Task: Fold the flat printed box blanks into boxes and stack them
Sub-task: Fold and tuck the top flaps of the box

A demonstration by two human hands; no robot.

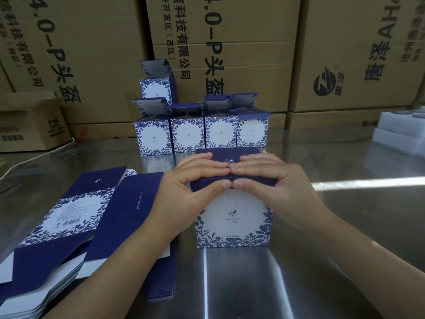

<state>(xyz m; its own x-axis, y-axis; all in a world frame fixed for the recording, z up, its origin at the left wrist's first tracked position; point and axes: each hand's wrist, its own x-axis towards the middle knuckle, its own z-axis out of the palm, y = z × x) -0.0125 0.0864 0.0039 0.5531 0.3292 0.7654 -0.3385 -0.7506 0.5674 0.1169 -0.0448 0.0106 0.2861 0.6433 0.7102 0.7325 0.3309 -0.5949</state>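
Box (233,217) stands upright, white-fronted, blue floral border.

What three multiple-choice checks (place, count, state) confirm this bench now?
1. Where does the stack of flat blue-and-white printed card blanks lie?
A) left of the hands
B) right of the hands
C) on the floor
2. How many folded blue-and-white floral boxes stand in the back row on the steel table?
A) two
B) four
C) six
3. How is the lid of the near floral box?
A) torn off
B) standing open
C) pressed shut
Answers:
1 A: it lies beside the left hand.
2 B: four stand side by side.
3 C: left hand and right hand press the dark blue lid flat.
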